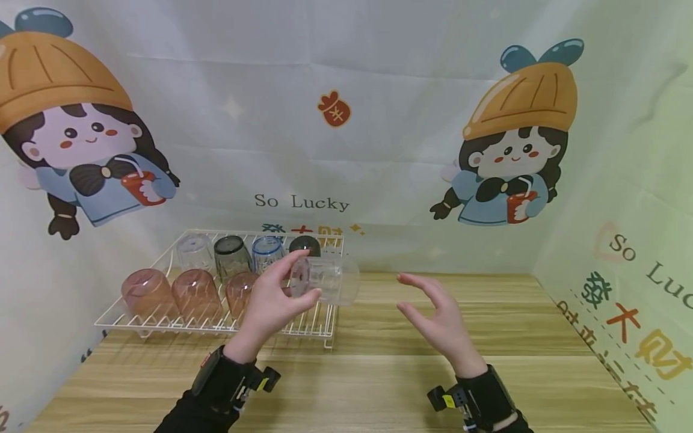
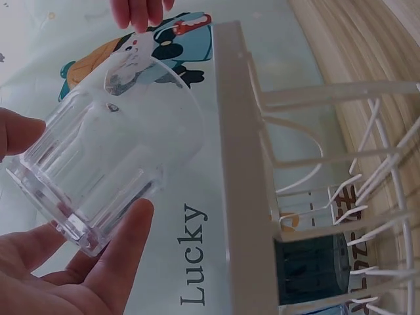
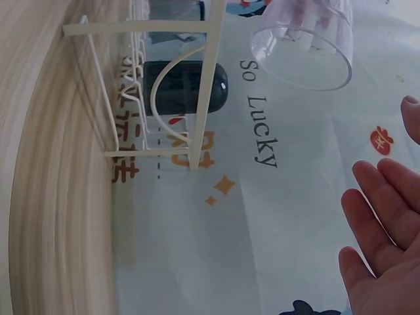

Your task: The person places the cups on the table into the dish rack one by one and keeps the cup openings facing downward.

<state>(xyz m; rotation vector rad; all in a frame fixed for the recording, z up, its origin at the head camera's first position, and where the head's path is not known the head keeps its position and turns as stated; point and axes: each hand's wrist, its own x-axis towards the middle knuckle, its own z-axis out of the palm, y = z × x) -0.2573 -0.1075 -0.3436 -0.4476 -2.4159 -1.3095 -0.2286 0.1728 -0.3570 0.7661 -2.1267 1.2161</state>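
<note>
We log one clear ribbed tumbler (image 1: 327, 278) held on its side above the white wire rack's (image 1: 162, 322) right end, left hand (image 1: 271, 304) fingers pinching its base; right hand (image 1: 441, 319) nearby, fingers relaxed, spread, empty.

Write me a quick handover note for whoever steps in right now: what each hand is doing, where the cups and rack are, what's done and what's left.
Left hand: grips the clear cup on its side, in the air over the right end of the white wire rack.
Right hand: open, holds nothing, beside the cup's mouth, not touching it.
Rack: at the back left of the wooden table, holding seven cups upside down: three pink in front, then a clear, a grey, a blue-rimmed and a dark one behind.
Done: seven cups racked.
Left: probably turning the held cup mouth down and setting it in the free spot at the front right.
</note>
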